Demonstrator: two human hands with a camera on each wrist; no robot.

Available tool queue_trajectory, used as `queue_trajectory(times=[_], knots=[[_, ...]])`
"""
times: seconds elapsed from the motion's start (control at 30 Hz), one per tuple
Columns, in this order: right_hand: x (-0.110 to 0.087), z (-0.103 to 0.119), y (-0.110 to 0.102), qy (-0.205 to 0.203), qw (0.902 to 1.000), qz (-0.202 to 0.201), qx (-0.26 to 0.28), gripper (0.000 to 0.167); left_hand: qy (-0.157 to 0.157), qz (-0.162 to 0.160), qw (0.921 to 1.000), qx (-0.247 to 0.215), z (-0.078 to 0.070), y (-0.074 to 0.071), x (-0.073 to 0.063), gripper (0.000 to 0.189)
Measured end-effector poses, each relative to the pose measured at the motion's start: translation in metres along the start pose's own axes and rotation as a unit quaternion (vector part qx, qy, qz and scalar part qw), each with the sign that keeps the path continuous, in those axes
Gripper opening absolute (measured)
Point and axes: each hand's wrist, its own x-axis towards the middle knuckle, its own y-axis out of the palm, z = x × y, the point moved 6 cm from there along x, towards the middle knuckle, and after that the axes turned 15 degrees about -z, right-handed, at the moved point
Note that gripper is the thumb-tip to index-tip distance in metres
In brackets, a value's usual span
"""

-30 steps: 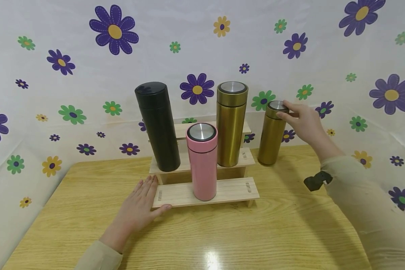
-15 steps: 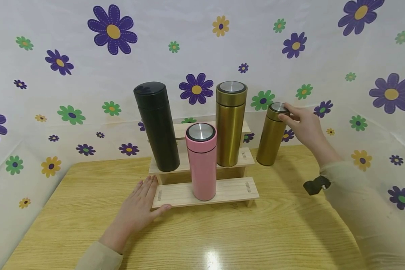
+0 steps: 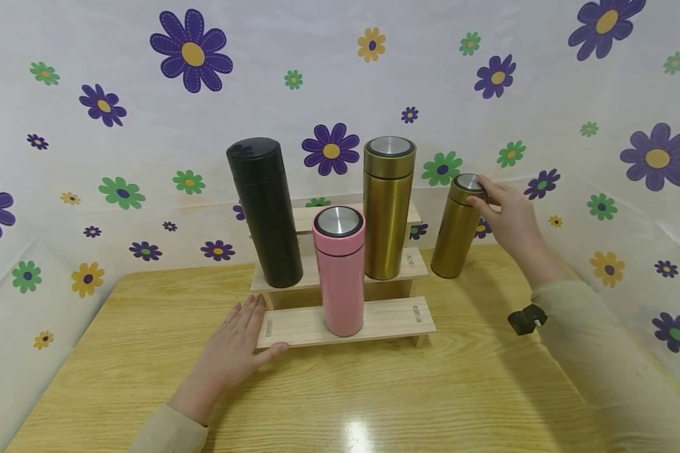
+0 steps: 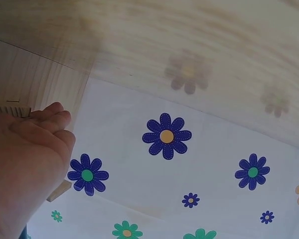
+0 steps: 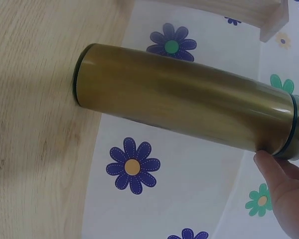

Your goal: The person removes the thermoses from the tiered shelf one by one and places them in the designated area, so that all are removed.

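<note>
In the head view my right hand grips the top of a small gold thermos to the right of a tiered wooden stand. This thermos leans a little, its base at the table; the right wrist view shows the gold thermos with a thumb pressed near its lid seam. My left hand lies with straight fingers against the left end of the stand's lowest step. A pink thermos stands on that step. Behind it, a black thermos and a taller gold thermos stand on the middle step.
The stand's top step shows behind the bottles. A wooden table carries everything, backed by a white cloth printed with flowers. A black device sits at my right wrist.
The small gold thermos's top has shifted slightly right and down, so it leans more, and my right hand has moved with it. My left hand stays put.
</note>
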Motion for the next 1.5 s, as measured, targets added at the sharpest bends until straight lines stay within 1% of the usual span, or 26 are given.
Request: queue_trajectory(times=[0.1,0.33,0.53,0.67,0.8,0.87,0.97,1.07,1.17,1.2,1.33,1.43,1.5], knots=[[-0.001,0.0,0.0,-0.002,0.9999,-0.009,0.004,0.06,-0.001,0.002,1.0,0.0,-0.001,0.0,0.0,0.1],[-0.001,0.002,-0.002,-0.008,0.9999,-0.014,-0.002,0.06,0.005,-0.01,0.9999,0.002,-0.001,0.0,0.001,0.099],[-0.003,-0.001,-0.005,0.007,0.9998,-0.018,0.003,0.059,0.007,-0.009,0.9999,0.002,-0.004,0.002,0.0,0.1],[-0.004,-0.002,-0.007,0.01,0.9996,-0.012,-0.022,0.06,0.007,-0.007,0.9999,0.002,-0.005,0.004,0.0,0.1],[-0.004,0.006,-0.012,-0.014,0.9982,-0.029,-0.051,0.062,0.007,-0.009,0.9999,-0.001,-0.005,0.004,0.0,0.1],[-0.004,0.018,-0.016,-0.038,0.997,-0.05,-0.044,0.061,0.006,-0.009,0.9999,-0.002,-0.005,0.004,0.0,0.1],[-0.005,0.045,-0.021,-0.083,0.9932,-0.081,-0.008,0.056,0.007,-0.012,0.9999,-0.002,-0.004,0.004,0.0,0.1],[-0.006,0.077,-0.025,-0.134,0.984,-0.107,0.05,0.052,0.007,-0.016,0.9998,0.0,-0.002,0.004,0.0,0.1],[-0.007,0.107,-0.027,-0.168,0.9749,-0.115,0.089,0.052,0.007,-0.02,0.9998,0.0,-0.001,0.004,-0.001,0.1],[-0.007,0.115,-0.026,-0.178,0.9721,-0.115,0.101,0.053,0.006,-0.02,0.9998,0.0,-0.001,0.004,-0.001,0.1],[-0.006,0.14,-0.022,-0.189,0.9677,-0.093,0.139,0.056,0.007,-0.026,0.9996,0.002,-0.001,0.003,-0.001,0.099],[-0.004,0.153,-0.016,-0.192,0.9686,-0.07,0.142,0.059,0.008,-0.027,0.9996,0.005,0.0,0.002,-0.001,0.1],[-0.002,0.16,-0.012,-0.199,0.9691,-0.057,0.134,0.06,0.007,-0.023,0.9997,0.007,0.001,0.003,-0.001,0.1]])
